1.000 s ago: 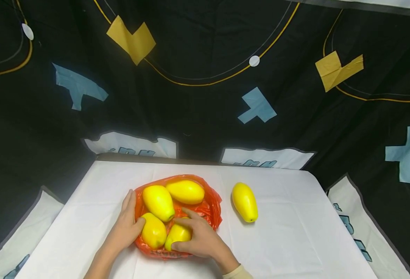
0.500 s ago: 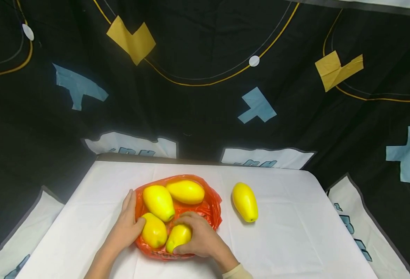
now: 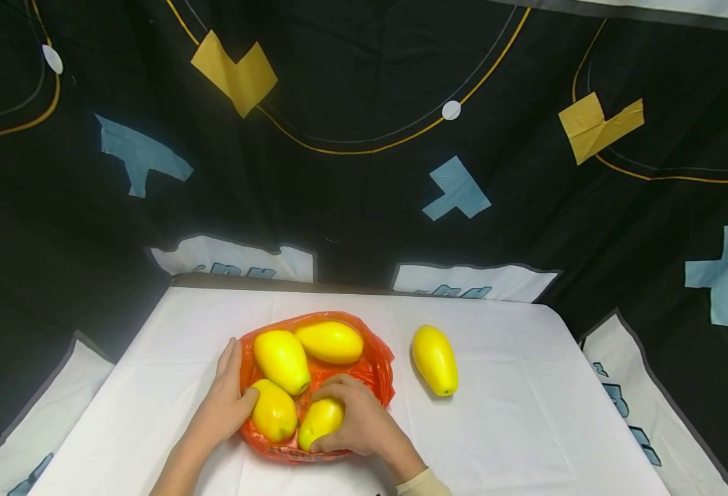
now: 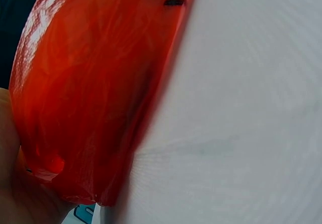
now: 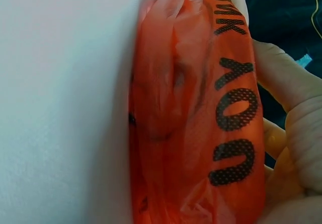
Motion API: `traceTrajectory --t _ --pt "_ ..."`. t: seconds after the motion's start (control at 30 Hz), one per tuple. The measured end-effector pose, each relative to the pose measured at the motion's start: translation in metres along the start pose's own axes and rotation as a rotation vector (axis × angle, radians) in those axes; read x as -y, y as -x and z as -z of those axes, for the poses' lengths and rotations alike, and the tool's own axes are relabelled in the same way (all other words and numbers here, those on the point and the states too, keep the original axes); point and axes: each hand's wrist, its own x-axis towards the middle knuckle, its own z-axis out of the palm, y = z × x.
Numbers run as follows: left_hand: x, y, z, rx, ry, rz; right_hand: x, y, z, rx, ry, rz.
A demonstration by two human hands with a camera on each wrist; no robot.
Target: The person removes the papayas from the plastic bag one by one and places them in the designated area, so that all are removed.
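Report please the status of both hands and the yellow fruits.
Left hand holding red plastic bag. Right hand gripping near-right yellow fruit inside. Three other fruits close by, no other obstacle visible. Fifth fruit outside, to the right.

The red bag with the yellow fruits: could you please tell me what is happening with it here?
A person is busy at an open red bag on a white table. The right hand grips one yellow fruit inside the bag, at the near side, while the left hand holds the bag's left side. Three other fruits lie in the bag, and a fifth fruit lies apart on the table, to the right of the bag.
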Motion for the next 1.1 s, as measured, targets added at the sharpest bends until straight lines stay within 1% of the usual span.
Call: traceTrajectory --t 0.17,0.3,0.43,0.53,0.7,0.77,0.93,1.1 --pt "-0.001 0.000 0.001 -0.004 -0.001 -0.008 0.001 -0.001 0.008 -0.039 -0.049 -0.002" --pt "-0.002 0.000 0.001 -0.007 -0.007 -0.006 0.004 -0.002 0.019 -0.077 -0.061 0.004" --pt "-0.004 0.001 0.002 -0.006 -0.011 -0.001 0.006 -0.002 0.030 -0.097 -0.067 -0.015" --pt "-0.004 0.001 0.002 -0.004 -0.009 0.002 0.005 -0.002 0.038 -0.112 -0.064 -0.011" --pt "-0.005 0.001 0.002 -0.005 -0.008 0.002 0.003 -0.003 0.055 -0.151 -0.047 0.032" --pt "-0.005 0.001 0.002 -0.005 -0.007 0.003 0.002 -0.002 0.061 -0.168 -0.030 0.028" --pt "-0.005 0.001 0.002 -0.003 -0.005 0.003 0.000 0.000 0.075 -0.196 -0.023 -0.012" --pt "-0.004 0.002 0.002 -0.005 -0.004 0.001 -0.002 0.003 0.085 -0.228 -0.030 -0.003"
